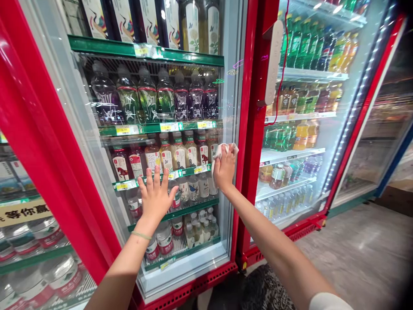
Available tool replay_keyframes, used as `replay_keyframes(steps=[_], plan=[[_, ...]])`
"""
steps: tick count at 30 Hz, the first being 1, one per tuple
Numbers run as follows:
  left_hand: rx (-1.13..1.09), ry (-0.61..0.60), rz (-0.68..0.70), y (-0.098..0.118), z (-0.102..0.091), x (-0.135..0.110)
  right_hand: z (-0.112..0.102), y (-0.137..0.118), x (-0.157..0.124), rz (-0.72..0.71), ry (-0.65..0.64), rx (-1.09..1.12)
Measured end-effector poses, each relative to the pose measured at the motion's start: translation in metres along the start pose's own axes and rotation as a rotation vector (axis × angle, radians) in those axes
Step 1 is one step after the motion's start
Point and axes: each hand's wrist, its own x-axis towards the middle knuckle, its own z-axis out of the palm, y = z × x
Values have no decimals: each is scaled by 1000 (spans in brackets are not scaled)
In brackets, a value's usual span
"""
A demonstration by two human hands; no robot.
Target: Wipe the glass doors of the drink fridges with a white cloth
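A glass fridge door (229,112) with a red frame stands before me, and rows of bottled drinks (164,99) show through it. My left hand (155,193) is open, fingers spread, palm toward the glass in front of the lower shelves. Whether its palm touches the glass I cannot tell. My right hand (225,170) presses a white cloth (235,149) against the right side of the pane. Part of the cloth sticks out above and left of the fingers; the rest is hidden under the hand.
To the right, another red-framed fridge (300,73) holds bottles on lit shelves. A white power strip (274,62) with a red cord (284,56) hangs between the fridges. Large water bottles (58,273) fill the fridge at left. Grey floor (355,254) lies at lower right.
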Motion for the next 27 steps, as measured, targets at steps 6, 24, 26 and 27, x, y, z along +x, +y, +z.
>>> replay_keyframes(steps=[6, 24, 26, 27], plan=[[-4, -33, 33, -8, -9, -1, 0, -29, -13, -678, -315, 33], [56, -96, 45, -43, -39, -61, 11, -108, -49, -608, -214, 108], [49, -95, 21, -47, -43, -69, 12, -107, -59, -753, -265, 129], [43, -99, 13, -50, -44, -72, 11, -106, -60, -811, -277, 131]])
